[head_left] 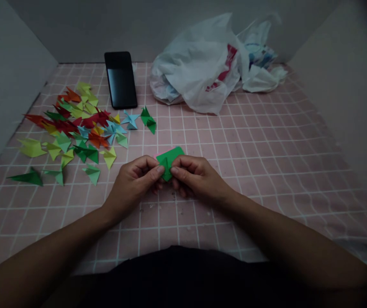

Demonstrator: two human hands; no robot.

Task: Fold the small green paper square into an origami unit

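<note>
Between my two hands is a small green folded paper (166, 169), pointed at its lower end and creased down the middle. My left hand (143, 173) pinches its left edge between thumb and fingers. On the opposite edge, my right hand (191, 173) pinches it the same way. Just behind it shows a flat green paper (175, 152) with a bit of pink at its left corner; whether the two touch cannot be made out. Folded paper cranes (87, 152) in green, red, orange, yellow and blue lie heaped to the left. One green crane (148, 120) sits apart from the heap.
A black phone (121, 81) lies behind the cranes. White plastic bags (199, 64) with red print are bunched at the back, beside a blue-and-white packet (260, 55). A pink checked cloth (250, 141) covers the table, with pale walls (340, 85) around it.
</note>
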